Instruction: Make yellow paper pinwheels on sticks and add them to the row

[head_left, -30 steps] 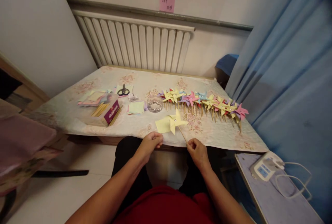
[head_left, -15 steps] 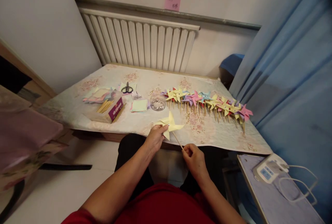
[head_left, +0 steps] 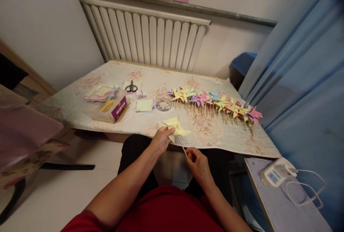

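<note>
A yellow paper pinwheel [head_left: 180,130] is held over the table's front edge. My left hand [head_left: 162,139] pinches it close to the centre, the thumb lying across the paper. Below the paper, a thin wooden stick [head_left: 182,146] slants down to my right hand [head_left: 196,161], whose fingertips are closed on its lower end. The stick's top is hidden behind the pinwheel. Just beyond my hands are a round clear dish of small shiny pieces [head_left: 163,104] and a stack of pale green paper squares [head_left: 144,105].
Several finished pinwheels [head_left: 215,104] lie in a row on the right of the flowered table [head_left: 150,126]. At left stand a clear box of wooden sticks [head_left: 107,112], paper sheets [head_left: 102,92] and scissors [head_left: 131,87]. A white power adapter [head_left: 278,173] sits on a side stand.
My right hand has shifted slightly left and nearer the pinwheel, and the stick stands a little steeper. The pinwheel's blades have turned or tilted a little. The camera view has tipped slightly downward.
</note>
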The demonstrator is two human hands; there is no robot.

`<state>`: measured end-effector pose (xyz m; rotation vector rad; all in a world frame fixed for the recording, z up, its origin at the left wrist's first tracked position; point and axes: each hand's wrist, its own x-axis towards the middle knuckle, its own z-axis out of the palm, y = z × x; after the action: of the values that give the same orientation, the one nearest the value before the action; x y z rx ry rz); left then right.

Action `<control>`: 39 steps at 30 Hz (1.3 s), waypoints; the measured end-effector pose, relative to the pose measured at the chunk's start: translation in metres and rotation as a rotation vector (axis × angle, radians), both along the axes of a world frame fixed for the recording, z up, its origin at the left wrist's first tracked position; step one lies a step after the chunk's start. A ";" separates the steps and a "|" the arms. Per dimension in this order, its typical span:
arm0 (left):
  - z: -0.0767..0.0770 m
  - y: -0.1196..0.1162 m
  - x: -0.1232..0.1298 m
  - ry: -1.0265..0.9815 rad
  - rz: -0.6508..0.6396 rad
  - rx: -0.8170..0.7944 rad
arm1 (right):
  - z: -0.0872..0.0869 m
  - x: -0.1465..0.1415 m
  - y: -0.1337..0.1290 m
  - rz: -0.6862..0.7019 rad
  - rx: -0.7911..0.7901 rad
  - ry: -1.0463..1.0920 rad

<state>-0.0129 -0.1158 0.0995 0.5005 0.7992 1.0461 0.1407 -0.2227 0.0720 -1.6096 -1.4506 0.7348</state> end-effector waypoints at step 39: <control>0.001 -0.012 0.004 -0.144 -0.099 0.091 | 0.011 -0.035 0.014 -0.032 -0.189 0.844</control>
<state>-0.0094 -0.1282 0.1008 0.5305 0.5958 1.0178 0.1057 -0.2088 0.0826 -1.2005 -0.7499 1.3535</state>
